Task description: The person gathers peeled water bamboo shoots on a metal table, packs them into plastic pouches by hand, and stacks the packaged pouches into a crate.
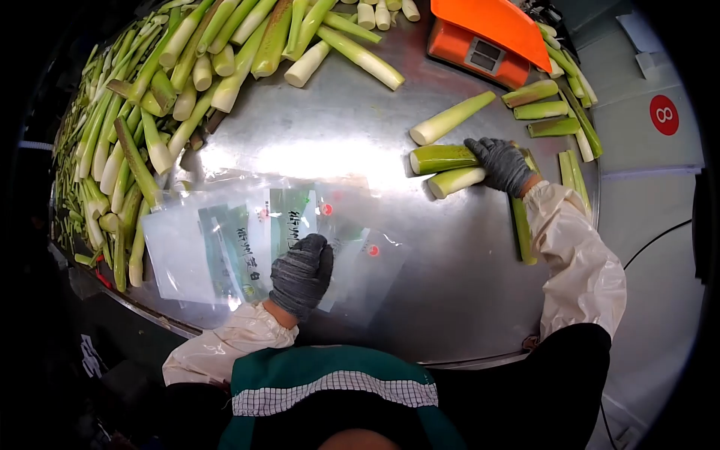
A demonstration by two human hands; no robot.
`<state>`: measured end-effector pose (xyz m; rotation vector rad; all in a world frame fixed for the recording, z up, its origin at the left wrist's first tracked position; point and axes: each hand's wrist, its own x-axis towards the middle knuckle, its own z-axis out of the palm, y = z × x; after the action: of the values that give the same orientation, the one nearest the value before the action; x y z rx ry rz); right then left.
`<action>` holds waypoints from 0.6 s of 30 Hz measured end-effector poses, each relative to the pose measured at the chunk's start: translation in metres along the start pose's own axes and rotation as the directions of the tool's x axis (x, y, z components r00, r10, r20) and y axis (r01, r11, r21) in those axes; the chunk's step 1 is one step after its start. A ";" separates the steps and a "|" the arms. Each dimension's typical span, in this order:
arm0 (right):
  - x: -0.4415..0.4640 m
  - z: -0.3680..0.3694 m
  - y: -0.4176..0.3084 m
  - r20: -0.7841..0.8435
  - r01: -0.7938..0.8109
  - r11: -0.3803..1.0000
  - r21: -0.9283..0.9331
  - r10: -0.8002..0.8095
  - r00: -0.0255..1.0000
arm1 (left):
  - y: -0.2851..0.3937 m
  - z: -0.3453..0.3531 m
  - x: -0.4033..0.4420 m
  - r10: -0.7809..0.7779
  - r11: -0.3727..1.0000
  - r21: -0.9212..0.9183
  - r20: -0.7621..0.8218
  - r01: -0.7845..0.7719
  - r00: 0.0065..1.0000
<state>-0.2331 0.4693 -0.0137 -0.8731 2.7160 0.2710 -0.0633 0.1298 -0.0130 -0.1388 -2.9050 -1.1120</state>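
Note:
My right hand (501, 165), in a grey glove, is closed over a green-skinned water bamboo stalk (441, 159). A paler stalk (456, 181) lies just below it, its far end hidden by the hand. Above them, apart from the hand, is another peeled stalk (453, 118). My left hand (302, 276), also gloved, is curled into a fist on top of overlapping clear plastic bags (180, 244) printed with green panels and red dots. Its fingertips are turned under, so I cannot see whether they pinch a bag.
A big heap of water bamboo stalks (112, 150) covers the left and back of the metal table (457, 300). An orange scale (487, 56) stands at the back right. Short stalks (541, 111) line the right edge, and a long green stalk (523, 232) lies by my right forearm.

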 end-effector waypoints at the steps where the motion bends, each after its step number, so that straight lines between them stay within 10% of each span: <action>1: -0.005 0.001 -0.004 -0.032 0.016 1.000 -0.027 -0.017 0.999 | 0.000 0.002 0.002 -0.007 1.000 -0.002 -0.003 0.007 1.000; 5: -0.035 -0.022 -0.038 -0.087 -0.051 0.999 0.018 0.053 0.995 | -0.007 0.008 0.011 0.022 1.000 0.002 -0.027 -0.021 0.999; 11: -0.066 -0.052 -0.106 -0.267 0.143 0.804 0.578 0.021 0.963 | -0.013 0.014 0.006 -0.117 0.980 -0.168 -0.024 0.111 0.993; 18: -0.054 -0.011 -0.169 -0.063 0.072 0.705 0.705 -0.039 0.997 | -0.026 0.020 -0.003 -0.262 0.846 -0.511 -0.151 0.151 0.953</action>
<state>-0.0931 0.3603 -0.0020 -0.7069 2.4726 -0.7817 -0.0631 0.1238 -0.0454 0.2817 -2.4233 -1.7681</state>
